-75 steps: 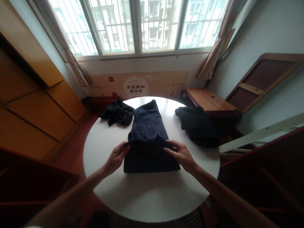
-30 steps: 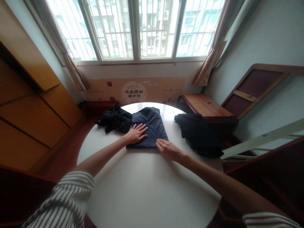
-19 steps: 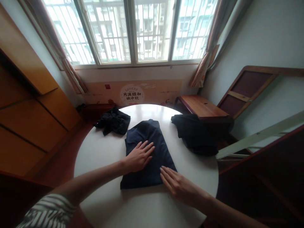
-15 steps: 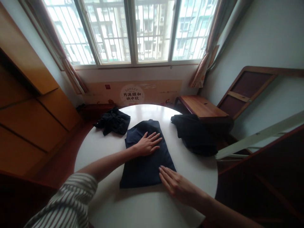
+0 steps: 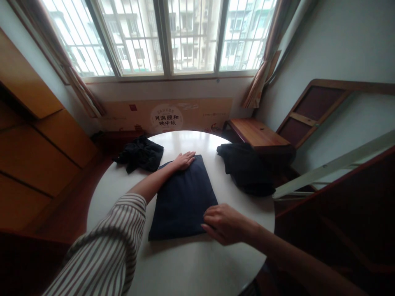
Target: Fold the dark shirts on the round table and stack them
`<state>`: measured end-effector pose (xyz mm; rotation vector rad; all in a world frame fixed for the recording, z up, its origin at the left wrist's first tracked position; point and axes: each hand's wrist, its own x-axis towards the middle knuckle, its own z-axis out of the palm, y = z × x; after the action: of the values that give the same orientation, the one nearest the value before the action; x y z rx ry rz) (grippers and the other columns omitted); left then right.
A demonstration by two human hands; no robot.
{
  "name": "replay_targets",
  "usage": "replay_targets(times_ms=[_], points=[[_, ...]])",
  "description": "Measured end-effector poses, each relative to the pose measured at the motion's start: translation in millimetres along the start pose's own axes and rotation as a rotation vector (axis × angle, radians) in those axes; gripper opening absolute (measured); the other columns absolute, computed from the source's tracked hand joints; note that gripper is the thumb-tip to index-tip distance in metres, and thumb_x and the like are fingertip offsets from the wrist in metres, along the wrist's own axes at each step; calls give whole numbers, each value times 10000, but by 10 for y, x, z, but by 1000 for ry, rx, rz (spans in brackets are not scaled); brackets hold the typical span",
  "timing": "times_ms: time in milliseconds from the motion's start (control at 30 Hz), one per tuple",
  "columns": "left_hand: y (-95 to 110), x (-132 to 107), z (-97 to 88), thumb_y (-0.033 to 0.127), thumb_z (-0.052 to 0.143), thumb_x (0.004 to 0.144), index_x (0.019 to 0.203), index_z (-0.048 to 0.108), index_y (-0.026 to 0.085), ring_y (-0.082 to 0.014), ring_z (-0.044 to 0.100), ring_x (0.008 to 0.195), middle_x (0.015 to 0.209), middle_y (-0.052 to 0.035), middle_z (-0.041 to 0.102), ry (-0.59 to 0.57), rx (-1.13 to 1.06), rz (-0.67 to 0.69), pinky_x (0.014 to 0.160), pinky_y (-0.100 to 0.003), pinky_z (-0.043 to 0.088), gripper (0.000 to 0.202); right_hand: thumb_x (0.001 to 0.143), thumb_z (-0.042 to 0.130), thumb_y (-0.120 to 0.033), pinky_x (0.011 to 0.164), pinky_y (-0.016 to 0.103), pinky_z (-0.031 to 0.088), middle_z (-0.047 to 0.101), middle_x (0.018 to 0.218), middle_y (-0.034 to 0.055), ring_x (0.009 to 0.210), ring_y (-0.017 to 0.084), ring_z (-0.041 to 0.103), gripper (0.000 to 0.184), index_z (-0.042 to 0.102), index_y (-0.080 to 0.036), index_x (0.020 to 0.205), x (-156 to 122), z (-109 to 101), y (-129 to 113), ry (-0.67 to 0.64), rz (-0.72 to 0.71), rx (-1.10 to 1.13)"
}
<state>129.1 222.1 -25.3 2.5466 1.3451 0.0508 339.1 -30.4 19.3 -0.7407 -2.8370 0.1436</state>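
Observation:
A folded navy garment (image 5: pixel 182 201) lies as a flat rectangle in the middle of the round white table (image 5: pixel 188 267). My left hand (image 5: pixel 184 161) rests flat on its far edge, with the fingers together and pointing right. At the near right corner of the fold is my right hand (image 5: pixel 224 224), its fingertips on the cloth's edge and its fingers slightly curled. Neither hand visibly grips the cloth. A crumpled black garment (image 5: pixel 140 154) lies on the table to the far left, and a heaped black garment (image 5: pixel 247 168) lies to the right.
A low wooden bench (image 5: pixel 257 133) stands beyond the table's right side, with a wooden board (image 5: pixel 313 113) leaning near it. A white rail (image 5: pixel 333 166) crosses the right foreground. Orange-brown wardrobe doors (image 5: pixel 37 152) fill the left side, and a window is ahead.
The navy garment now forms a neater rectangle. My left hand has slid to its far edge, and my right hand has risen slightly at the near corner. The view has shifted slightly.

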Motion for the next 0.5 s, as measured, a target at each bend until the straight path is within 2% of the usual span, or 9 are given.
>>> replay_targets(times_ms=[33, 67, 133, 233, 300, 367, 433, 500], points=[[-5, 4, -4, 454, 129, 1028, 1567, 141, 229, -240, 140, 1504, 1630, -73, 171, -9, -1, 5, 1177, -552, 151, 584, 983, 446, -291, 726, 272, 526, 718, 793, 81, 770, 173, 686, 321, 697, -158, 832, 126, -77, 118, -3, 18, 57], [-10, 10, -13, 458, 144, 1028, 1567, 140, 229, -242, 141, 1504, 1631, -77, 169, -21, -2, 11, 1178, -550, 149, 586, 994, 435, -296, 743, 273, 521, 724, 834, 85, 809, 174, 686, 320, 701, -155, 885, 276, -128, 238, 19, 19, 87], [-24, 25, -38, 469, 175, 1025, 1566, 141, 230, -249, 136, 1504, 1631, -83, 164, -51, -1, 23, 1176, -553, 148, 592, 999, 450, -337, 884, 305, 501, 710, 1110, 111, 1056, 200, 650, 319, 677, -153, 1127, 621, -136, 447, 58, -37, 125], [-45, 49, -71, 492, 196, 1019, 1565, 147, 225, -265, 111, 1507, 1633, -92, 143, -86, 5, 29, 1171, -565, 155, 610, 993, 477, -411, 1097, 383, 372, 504, 1462, 105, 1360, 231, 437, 472, 509, -190, 1408, 1106, 65, 577, -3, -143, 175], [-55, 60, -79, 504, 188, 1017, 1566, 142, 217, -268, 99, 1509, 1636, -98, 123, -96, 9, 27, 1172, -564, 151, 621, 985, 471, -485, 1171, 496, 234, 352, 1567, 102, 1458, 286, 268, 557, 430, -225, 1476, 1302, 256, 524, -70, -151, 173], [-61, 66, -78, 512, 174, 1016, 1568, 129, 214, -263, 91, 1510, 1637, -98, 115, -102, 9, 29, 1176, -557, 141, 629, 975, 441, -559, 1173, 599, 103, 240, 1613, 94, 1493, 339, 115, 594, 404, -270, 1493, 1356, 413, 385, -104, -129, 161], [-64, 68, -75, 517, 161, 1015, 1569, 123, 219, -257, 88, 1511, 1638, -88, 123, -106, 5, 35, 1179, -555, 134, 630, 957, 430, -611, 1165, 624, 38, 194, 1625, 93, 1497, 350, 51, 624, 404, -289, 1491, 1286, 502, 191, -110, -149, 166], [-64, 66, -75, 521, 153, 1014, 1569, 122, 229, -260, 96, 1510, 1638, -78, 133, -110, -3, 40, 1177, -567, 132, 628, 940, 457, -623, 1181, 584, 39, 197, 1623, 110, 1500, 327, 67, 661, 395, -271, 1497, 1147, 526, -25, -111, -234, 188]])
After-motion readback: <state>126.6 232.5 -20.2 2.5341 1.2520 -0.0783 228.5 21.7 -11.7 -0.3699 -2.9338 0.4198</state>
